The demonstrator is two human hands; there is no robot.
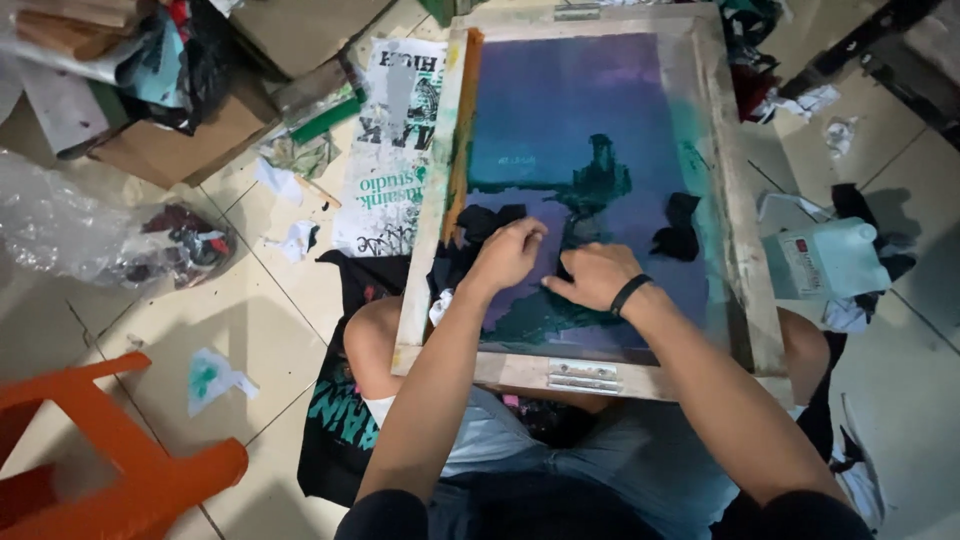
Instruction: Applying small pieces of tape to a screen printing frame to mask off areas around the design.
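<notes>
Screen frame (735, 200): one | hands: left (507, 255), right (597, 275) | black rags (678, 228): two

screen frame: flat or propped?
Propped at a tilt. The wooden screen frame has its near edge resting across the person's knees, far end toward the floor; left hand and right hand press on the mesh.

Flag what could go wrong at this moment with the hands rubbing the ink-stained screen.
The left hand and right hand press dark rags on the mesh of the wooden screen frame; hard rubbing might strain or tear it. Both hands are bare, so green ink could get on the skin. The frame rests across the person's knees, so it could tip, and the white jug beside it might get knocked.
</notes>
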